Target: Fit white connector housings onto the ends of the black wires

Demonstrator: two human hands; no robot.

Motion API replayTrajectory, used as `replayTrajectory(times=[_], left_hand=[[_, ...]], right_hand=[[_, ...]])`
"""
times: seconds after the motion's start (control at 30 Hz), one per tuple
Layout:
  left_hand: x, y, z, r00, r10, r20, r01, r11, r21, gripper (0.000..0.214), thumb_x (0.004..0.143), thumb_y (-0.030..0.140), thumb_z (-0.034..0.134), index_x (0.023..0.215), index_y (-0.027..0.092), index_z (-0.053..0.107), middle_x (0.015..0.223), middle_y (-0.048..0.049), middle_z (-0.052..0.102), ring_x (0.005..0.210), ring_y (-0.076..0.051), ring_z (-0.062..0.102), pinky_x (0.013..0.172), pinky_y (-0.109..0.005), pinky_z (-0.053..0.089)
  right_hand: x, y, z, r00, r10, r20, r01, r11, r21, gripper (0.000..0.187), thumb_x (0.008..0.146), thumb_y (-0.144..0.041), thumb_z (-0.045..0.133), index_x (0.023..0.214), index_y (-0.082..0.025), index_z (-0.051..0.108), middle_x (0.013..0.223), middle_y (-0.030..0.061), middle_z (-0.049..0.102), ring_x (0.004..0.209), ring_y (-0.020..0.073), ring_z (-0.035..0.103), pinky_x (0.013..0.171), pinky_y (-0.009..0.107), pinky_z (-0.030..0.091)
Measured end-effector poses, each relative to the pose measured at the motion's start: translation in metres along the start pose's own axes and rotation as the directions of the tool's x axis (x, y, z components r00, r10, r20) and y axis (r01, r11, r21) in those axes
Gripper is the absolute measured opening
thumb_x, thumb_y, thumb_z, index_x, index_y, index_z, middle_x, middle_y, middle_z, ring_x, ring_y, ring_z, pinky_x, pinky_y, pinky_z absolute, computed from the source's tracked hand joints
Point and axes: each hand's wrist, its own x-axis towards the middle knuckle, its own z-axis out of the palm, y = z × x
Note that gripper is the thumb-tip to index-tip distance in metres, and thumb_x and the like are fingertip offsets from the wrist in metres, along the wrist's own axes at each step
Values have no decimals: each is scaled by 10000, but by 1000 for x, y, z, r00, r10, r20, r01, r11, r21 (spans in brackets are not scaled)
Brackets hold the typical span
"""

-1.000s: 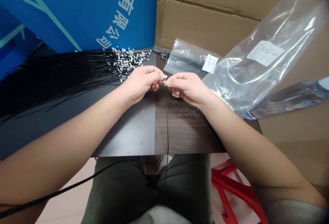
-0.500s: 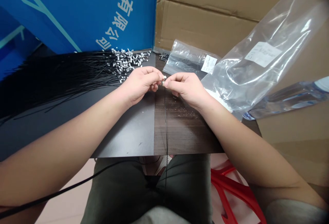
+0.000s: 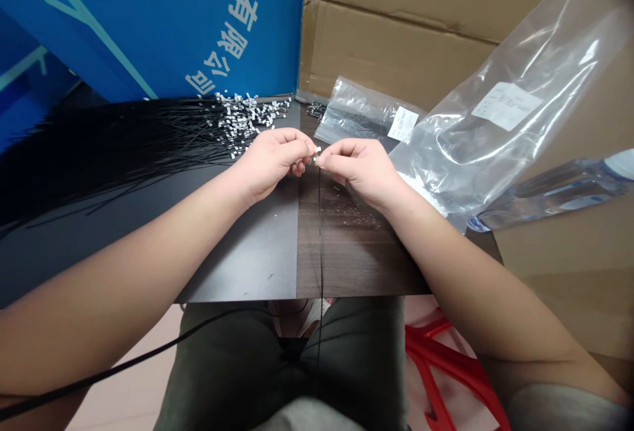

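Observation:
My left hand (image 3: 275,160) and my right hand (image 3: 359,168) meet fingertip to fingertip above the dark table (image 3: 257,253). Both are pinched shut around a tiny white connector (image 3: 317,150) between them. A thin black wire (image 3: 321,233) hangs from the pinch, runs down over the table and drops off its front edge onto my lap. To the left lies a large bundle of black wires (image 3: 99,147) with several small white connectors (image 3: 245,121) at their ends, just behind my left hand.
A blue box (image 3: 163,22) and cardboard boxes (image 3: 396,41) stand behind the table. A small plastic bag (image 3: 361,114) and a large clear bag (image 3: 510,101) lie at the right, beside a plastic bottle (image 3: 559,190). A red stool (image 3: 440,358) shows below.
Almost nothing differs: both hands stay pinched together at the same spot, with only slight finger shifts around the connector.

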Motion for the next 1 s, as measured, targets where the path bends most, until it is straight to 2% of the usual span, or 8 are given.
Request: replayTrajectory(times=[0.5,0.73,1.0], left_hand=[[-1,0,0,1000,-4,2,4,1000,-20,66,737,116,724,693,165,724,679,-20,663,595,-94,568,582,-232,454],[0,-3,-1,1000,-15,-1,15,1000,-4,56,741,136,737,698,168,723,688,-22,665,597,-99,569,585,-242,461],[0,-4,-2,1000,-10,9,10,1000,-19,49,733,140,747,697,166,726,701,-23,671,607,-96,576,587,-231,463]], right_hand=[[0,1,-1,1000,-12,10,13,999,-33,137,762,-293,863,739,-191,775,643,-22,594,632,119,455,602,296,354],[0,1,-2,994,-108,23,110,980,-167,93,787,-259,807,750,-181,772,685,-12,633,655,122,480,638,295,384],[0,0,-3,993,-113,28,116,978,-175,97,786,-256,808,741,-176,776,661,-16,620,635,114,464,626,291,375]])
